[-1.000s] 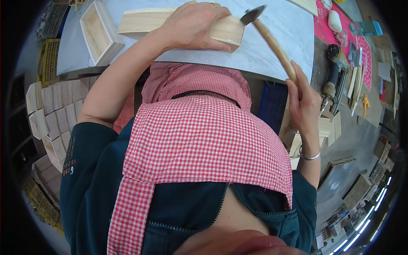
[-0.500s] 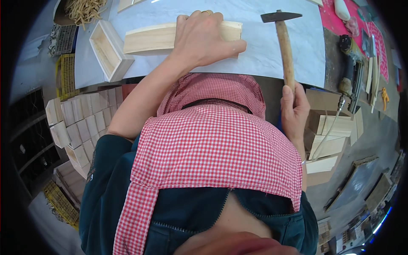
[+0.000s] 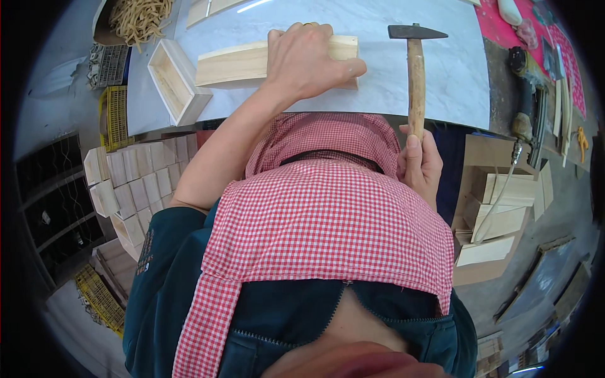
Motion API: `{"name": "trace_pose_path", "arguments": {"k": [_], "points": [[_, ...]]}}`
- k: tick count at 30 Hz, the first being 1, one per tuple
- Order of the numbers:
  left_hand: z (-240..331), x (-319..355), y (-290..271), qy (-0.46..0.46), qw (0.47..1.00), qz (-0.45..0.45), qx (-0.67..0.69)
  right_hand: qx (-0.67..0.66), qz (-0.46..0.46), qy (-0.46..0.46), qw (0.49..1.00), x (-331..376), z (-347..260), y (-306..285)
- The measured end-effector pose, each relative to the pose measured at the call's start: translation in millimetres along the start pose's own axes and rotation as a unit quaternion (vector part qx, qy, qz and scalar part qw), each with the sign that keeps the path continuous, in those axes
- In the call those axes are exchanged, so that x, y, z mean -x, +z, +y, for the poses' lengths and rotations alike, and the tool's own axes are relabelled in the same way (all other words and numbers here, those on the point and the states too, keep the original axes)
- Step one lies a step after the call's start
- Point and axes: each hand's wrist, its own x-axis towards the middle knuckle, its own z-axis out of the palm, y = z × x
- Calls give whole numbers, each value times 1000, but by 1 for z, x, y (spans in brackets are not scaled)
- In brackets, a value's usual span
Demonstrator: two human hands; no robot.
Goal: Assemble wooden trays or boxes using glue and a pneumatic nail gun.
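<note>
Across the bench: we work over a pale grey worktop (image 3: 441,82) that fills the upper middle of the view.
Apron: our red-and-white checked cloth apron (image 3: 328,233) covers most of the lower frame and hides the bench's near edge.
Long piece: a pale, long wooden box part (image 3: 233,62) lies flat on the worktop, its open side not clearly readable from here.
Finished box: a small open rectangular wooden box (image 3: 173,79) sits just beside the long piece's left end; it looks already assembled.
Stock: stacks of pale wooden boards (image 3: 498,214) wait low on the right, and rows of small wooden blocks (image 3: 135,186) on the left.
Left hand: our left hand (image 3: 309,60) lies palm down on the long piece, fingers curled over its far edge, pressing it still.
Hammer: a wooden-handled hammer with a dark steel head (image 3: 414,69) is raised, head above the worktop, apart from the long piece.
Right hand: our right hand (image 3: 419,164) is wrapped tight round the handle's lower end.
Progress: we judge one box done, this piece mid-nailing, much stock left.
</note>
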Motion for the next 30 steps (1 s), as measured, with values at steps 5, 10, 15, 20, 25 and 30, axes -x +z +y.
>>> {"name": "trace_pose_path", "arguments": {"k": [5, 10, 15, 20, 25, 30], "points": [[11, -6, -13, 20, 999, -37, 7, 77, 18, -24, 997, 7, -7, -12], [5, 3, -17, -26, 997, -72, 23, 130, 166, -133, 969, -39, -23, -79], [14, 3, -17, -10, 997, -58, 43, 259, 396, -214, 854, -84, -45, -212], [20, 3, -21, -26, 996, -80, 10, 419, 512, -152, 734, -119, -51, -355], [18, 4, -18, -35, 998, -55, 18, 542, 492, 30, 681, -151, -76, -450], [11, 3, -17, -1, 998, -50, 27, 617, 500, 93, 601, -178, -69, -515]]}}
